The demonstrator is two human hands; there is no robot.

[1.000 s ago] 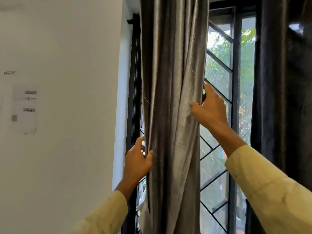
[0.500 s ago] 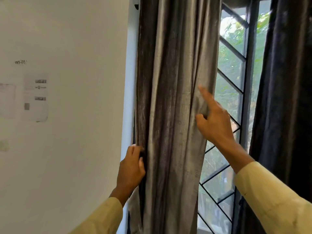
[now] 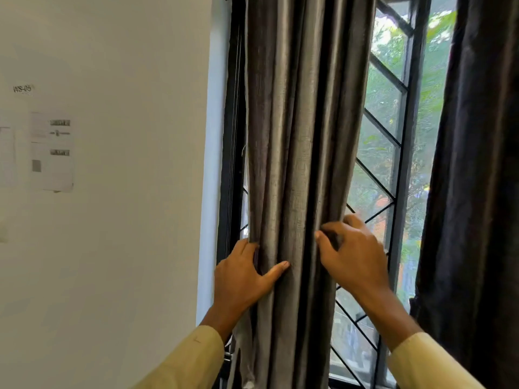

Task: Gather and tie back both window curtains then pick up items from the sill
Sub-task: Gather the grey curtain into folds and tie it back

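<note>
With the left hand (image 3: 241, 273) cupping and the right hand (image 3: 351, 254) pinching the pleated grey fabric curtain (image 3: 297, 164) at the window's left, squeeze folds evenly together before tying.

Grey woven cloth curtain (image 3: 297, 136): slight sheen, fine slubbed texture. Dark cloth curtain (image 3: 477, 164): matt. Black metal window grille (image 3: 384, 130): smooth. White wall (image 3: 126, 192): matt.

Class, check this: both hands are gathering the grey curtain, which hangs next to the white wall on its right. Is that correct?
Not quite. In the head view the left hand and right hand do gather the grey curtain, but the white wall is on its left.
</note>
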